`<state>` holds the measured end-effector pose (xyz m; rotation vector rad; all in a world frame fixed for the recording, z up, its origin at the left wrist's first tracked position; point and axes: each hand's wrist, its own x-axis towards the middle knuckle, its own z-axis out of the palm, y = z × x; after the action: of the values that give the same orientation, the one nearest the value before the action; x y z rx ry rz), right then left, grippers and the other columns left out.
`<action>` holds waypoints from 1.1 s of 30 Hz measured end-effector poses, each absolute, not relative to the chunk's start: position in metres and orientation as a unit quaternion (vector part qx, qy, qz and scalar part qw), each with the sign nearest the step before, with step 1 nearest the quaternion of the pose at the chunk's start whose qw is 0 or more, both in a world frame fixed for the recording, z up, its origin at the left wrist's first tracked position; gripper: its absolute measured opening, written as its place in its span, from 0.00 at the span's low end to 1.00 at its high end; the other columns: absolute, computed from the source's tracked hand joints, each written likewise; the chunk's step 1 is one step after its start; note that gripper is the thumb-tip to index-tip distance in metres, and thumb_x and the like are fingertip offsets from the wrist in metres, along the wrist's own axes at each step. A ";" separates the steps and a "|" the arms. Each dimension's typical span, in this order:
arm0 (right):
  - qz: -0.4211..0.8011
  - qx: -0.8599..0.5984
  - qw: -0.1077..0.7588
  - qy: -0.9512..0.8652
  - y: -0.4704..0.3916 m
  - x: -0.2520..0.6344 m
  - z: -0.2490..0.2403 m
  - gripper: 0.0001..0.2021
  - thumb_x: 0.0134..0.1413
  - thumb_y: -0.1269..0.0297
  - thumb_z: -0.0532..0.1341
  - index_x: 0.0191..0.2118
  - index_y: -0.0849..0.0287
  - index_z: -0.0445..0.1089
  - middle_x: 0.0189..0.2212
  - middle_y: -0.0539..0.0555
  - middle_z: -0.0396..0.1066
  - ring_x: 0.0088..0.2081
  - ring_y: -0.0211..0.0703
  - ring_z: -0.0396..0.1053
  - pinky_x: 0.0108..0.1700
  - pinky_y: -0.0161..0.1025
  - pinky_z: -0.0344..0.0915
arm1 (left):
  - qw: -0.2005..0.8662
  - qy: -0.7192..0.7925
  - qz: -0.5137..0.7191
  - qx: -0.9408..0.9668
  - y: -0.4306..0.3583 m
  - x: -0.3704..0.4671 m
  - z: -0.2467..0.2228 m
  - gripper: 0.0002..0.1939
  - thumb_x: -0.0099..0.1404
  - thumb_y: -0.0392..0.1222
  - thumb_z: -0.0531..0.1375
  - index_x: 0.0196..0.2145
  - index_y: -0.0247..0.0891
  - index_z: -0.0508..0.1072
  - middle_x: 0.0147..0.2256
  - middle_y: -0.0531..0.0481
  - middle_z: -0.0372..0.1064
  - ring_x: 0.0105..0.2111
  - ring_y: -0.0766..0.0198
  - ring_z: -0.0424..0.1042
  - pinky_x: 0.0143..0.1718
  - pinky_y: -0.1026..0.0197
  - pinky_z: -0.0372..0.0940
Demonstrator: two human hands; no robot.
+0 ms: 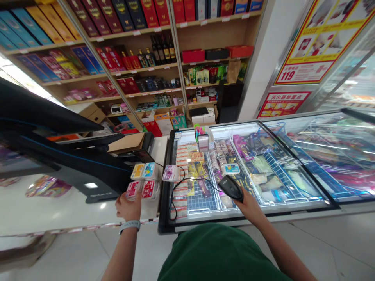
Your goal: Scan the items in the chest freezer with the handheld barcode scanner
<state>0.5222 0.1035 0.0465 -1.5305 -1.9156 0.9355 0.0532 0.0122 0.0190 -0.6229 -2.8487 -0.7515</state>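
My right hand (248,205) is wrapped around a black barcode scanner (230,187), held above the freezer's glass lid, with its cable looping left. My left hand (129,207) grips the near side of a small plastic tub with a pink label (133,189) on the white counter. Beside that stand stacked tubs: one with a red label (149,189), one yellow (137,171) and one blue (149,170). A purple-labelled tub (170,173) sits at the freezer's left edge. On the glass near the scanner lies a blue-labelled tub (231,168).
A dark checkout screen and stand (99,171) rises on the left, near a bagged item (48,185). The chest freezer (310,207) holds packets in wire baskets. Behind are shelves with boxes and bottles (164,48) and cartons (162,124).
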 end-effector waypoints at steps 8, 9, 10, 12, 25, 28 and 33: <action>0.347 -0.573 0.248 -0.700 0.102 0.524 0.051 0.18 0.49 0.62 0.57 0.47 0.59 0.66 0.40 0.57 0.74 0.43 0.52 0.72 0.44 0.44 0.67 | 0.040 -0.953 -0.228 -0.195 0.013 0.058 0.019 0.33 0.57 0.59 0.57 0.56 0.39 0.59 0.55 0.34 0.60 0.56 0.39 0.60 0.51 0.35 0.57; 0.347 -0.574 0.247 -0.700 0.101 0.524 0.052 0.18 0.49 0.62 0.57 0.47 0.59 0.66 0.40 0.58 0.74 0.43 0.52 0.72 0.44 0.44 0.67 | 0.045 -0.953 -0.227 -0.196 0.013 0.058 0.020 0.35 0.57 0.59 0.57 0.57 0.38 0.57 0.55 0.33 0.59 0.56 0.38 0.60 0.51 0.34 0.57; 0.347 -0.575 0.245 -0.700 0.101 0.524 0.052 0.17 0.50 0.62 0.56 0.47 0.60 0.66 0.40 0.58 0.74 0.43 0.52 0.72 0.44 0.44 0.67 | 0.059 -0.951 -0.227 -0.203 0.013 0.059 0.023 0.37 0.57 0.59 0.57 0.59 0.36 0.55 0.56 0.31 0.58 0.56 0.38 0.59 0.51 0.34 0.57; 0.344 -0.575 0.243 -0.701 0.101 0.524 0.053 0.17 0.50 0.62 0.56 0.47 0.60 0.66 0.40 0.58 0.73 0.43 0.52 0.72 0.44 0.44 0.66 | 0.106 -0.935 -0.226 -0.253 0.017 0.061 0.034 0.37 0.59 0.57 0.56 0.60 0.34 0.54 0.57 0.30 0.57 0.57 0.38 0.59 0.51 0.35 0.57; 0.316 -0.582 0.196 -0.723 0.110 0.529 0.039 0.23 0.51 0.53 0.55 0.50 0.60 0.64 0.43 0.61 0.74 0.45 0.56 0.73 0.44 0.45 0.68 | 0.396 -0.455 0.044 -0.796 0.054 0.185 0.236 0.14 0.64 0.32 0.53 0.45 0.32 0.72 0.46 0.41 0.70 0.50 0.54 0.65 0.63 0.42 0.45; 0.312 -0.577 0.191 -0.730 0.109 0.530 0.037 0.24 0.52 0.51 0.54 0.51 0.60 0.63 0.43 0.62 0.73 0.45 0.57 0.72 0.45 0.46 0.68 | 0.471 -0.400 0.039 -0.785 0.049 0.210 0.263 0.13 0.65 0.34 0.52 0.44 0.33 0.73 0.44 0.44 0.70 0.47 0.58 0.66 0.65 0.43 0.41; 0.322 -0.575 0.195 -0.726 0.104 0.529 0.035 0.23 0.52 0.53 0.54 0.51 0.60 0.62 0.41 0.61 0.74 0.43 0.56 0.73 0.43 0.46 0.68 | 0.512 -0.350 0.025 -0.784 0.046 0.233 0.283 0.14 0.66 0.37 0.53 0.46 0.34 0.73 0.45 0.47 0.70 0.48 0.61 0.66 0.66 0.45 0.39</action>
<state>0.5289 0.1043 0.0348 -1.6117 -2.0353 0.9019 0.2335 0.0460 0.2826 -1.8865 -0.8431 0.0600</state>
